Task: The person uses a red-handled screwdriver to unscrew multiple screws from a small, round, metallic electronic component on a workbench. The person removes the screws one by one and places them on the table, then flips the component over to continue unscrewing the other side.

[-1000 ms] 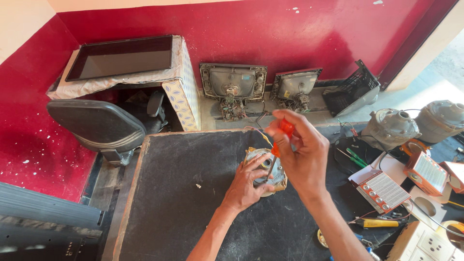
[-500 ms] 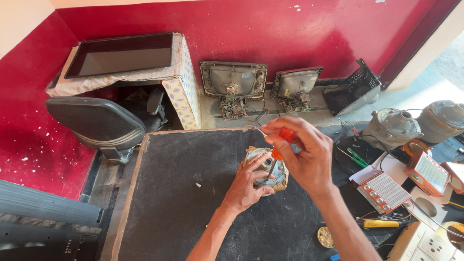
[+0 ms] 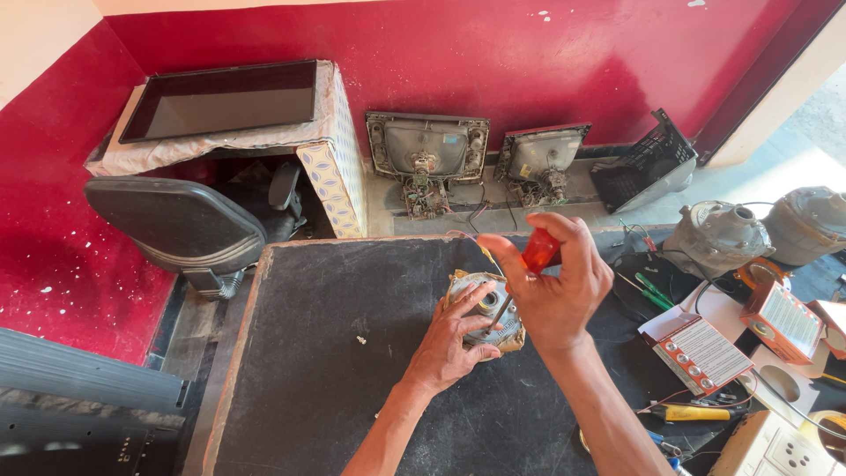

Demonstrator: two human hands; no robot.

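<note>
Screwdriver (image 3: 529,264) tight in my right hand (image 3: 555,295), tip on metal part (image 3: 483,310); left hand (image 3: 449,339) steadies part on bench (image 3: 352,397); work unfinished.

Daylight is cast from the right, where the floor (image 3: 806,132) is washed out by glare. The red wall (image 3: 493,62) is evenly lit and soft shadows are thrown. Edges are bowed by wide-angle distortion; focus is held throughout.
</note>
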